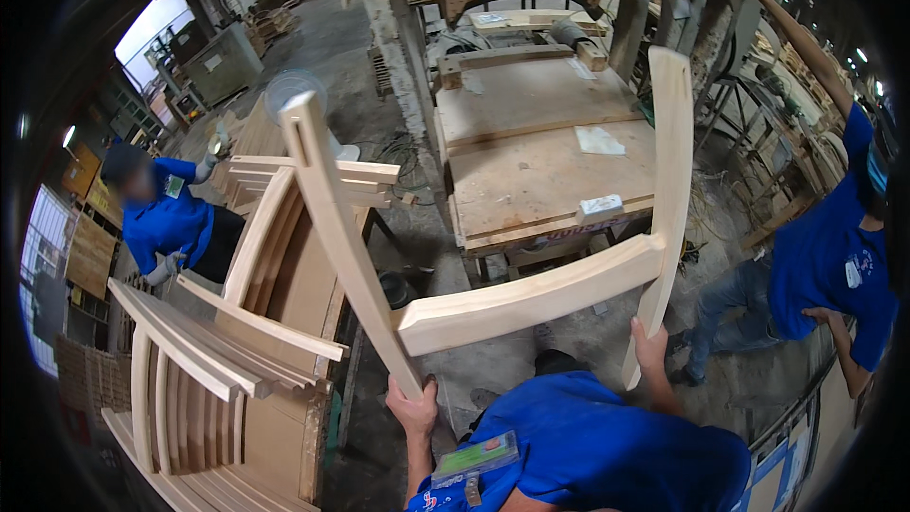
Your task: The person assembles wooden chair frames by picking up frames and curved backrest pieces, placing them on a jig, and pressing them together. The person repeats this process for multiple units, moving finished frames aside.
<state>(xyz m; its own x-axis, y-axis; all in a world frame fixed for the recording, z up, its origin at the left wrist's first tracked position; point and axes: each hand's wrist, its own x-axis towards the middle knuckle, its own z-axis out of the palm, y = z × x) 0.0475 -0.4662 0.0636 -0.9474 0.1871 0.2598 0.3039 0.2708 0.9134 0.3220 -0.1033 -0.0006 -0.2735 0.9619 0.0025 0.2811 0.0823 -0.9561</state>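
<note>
In front of my body is an H-shaped wooden chair frame (526, 300) of pale bare wood. Two long posts are joined by one curved rail. Near the lower end of the left post, my left hand (414, 405) is closed around the wood. My right hand (650, 351) grips the right post low down, below the rail joint. The posts' upper ends rise well above the rail, and the left one shows a slot near its top. Parts of my fingers are hidden behind the wood.
A work machine with a wooden bed (540, 175) stands ahead. At left, a table (308, 436) bears stacks of curved wooden parts (185, 346). One co-worker (180, 213) stands beyond it; another co-worker (834, 265) is close on the right, one arm raised toward the machine.
</note>
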